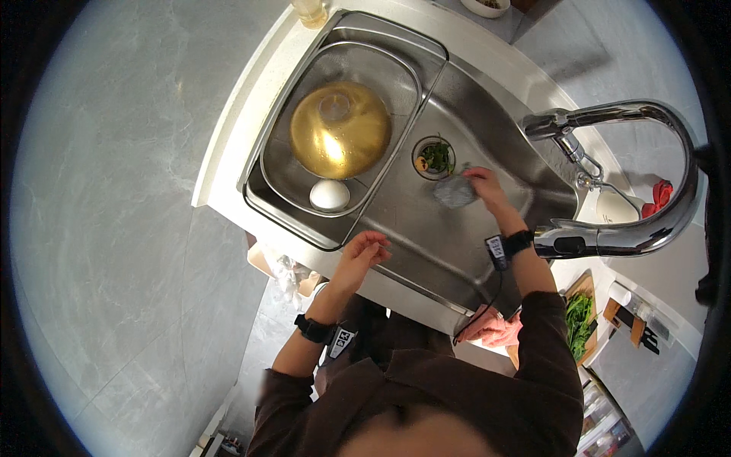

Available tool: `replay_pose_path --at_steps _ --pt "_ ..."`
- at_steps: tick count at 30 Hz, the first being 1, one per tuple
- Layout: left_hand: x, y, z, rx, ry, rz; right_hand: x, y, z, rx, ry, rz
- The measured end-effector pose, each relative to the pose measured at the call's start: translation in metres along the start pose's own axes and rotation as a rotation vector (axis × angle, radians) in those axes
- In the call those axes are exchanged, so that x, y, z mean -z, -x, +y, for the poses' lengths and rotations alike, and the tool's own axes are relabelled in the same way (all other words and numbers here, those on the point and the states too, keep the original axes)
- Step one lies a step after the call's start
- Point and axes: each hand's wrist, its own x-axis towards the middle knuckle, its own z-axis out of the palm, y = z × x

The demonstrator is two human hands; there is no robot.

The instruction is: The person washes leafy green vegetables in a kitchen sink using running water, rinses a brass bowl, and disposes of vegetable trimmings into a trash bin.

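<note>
My right hand (485, 185) pinches a grey, blurred piece, apparently a scouring pad or mesh (455, 191), low over the sink basin (422, 228). Just beyond it is the round drain (416, 165), with green leaf scraps (438, 157) and an orange bit (421, 164) inside. Above the front rim of the sink, my left hand (364, 255) hangs with loosely bent fingers and nothing visible in it. An oval metal colander (394, 63) sits in the left of the sink. In it lie a shiny gold upturned bowl or lid (342, 137) and a smaller white rounded piece (329, 195).
A chrome faucet (634, 114) arches in from the right. Pink cloth (494, 328) lies by the front edge, near greens (578, 325) on a cutting board (586, 281). Knives (637, 334) stand farther right. A glass (310, 12) is on the back left counter.
</note>
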Motion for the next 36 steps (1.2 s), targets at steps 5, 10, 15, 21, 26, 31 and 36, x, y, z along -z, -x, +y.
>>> replay_pose_path --at_steps 5,10,15,21,26,31,36 --pt "0.002 -0.003 -0.003 0.006 0.023 -0.013 0.031 -0.019 0.042 -0.263 0.253 0.324" --pt "0.001 -0.002 -0.001 0.005 0.003 0.012 -0.047 -0.052 0.038 -0.007 0.43 0.184" --pt "0.0 0.0 0.002 0.022 -0.021 0.034 -0.058 -0.035 -0.015 0.145 0.314 0.193" --pt "0.002 -0.003 -0.001 0.016 0.016 0.006 0.02 -0.006 -0.023 0.361 0.541 0.401" --pt "0.002 -0.002 0.0 0.009 -0.009 -0.006 0.013 0.005 -0.028 0.241 0.925 0.403" --pt "0.0 -0.002 0.001 0.032 -0.045 0.019 -0.034 -0.034 -0.049 0.157 0.828 0.117" --pt "0.0 -0.001 0.001 0.027 -0.038 0.053 -0.078 -0.047 -0.024 0.288 1.089 -0.09"
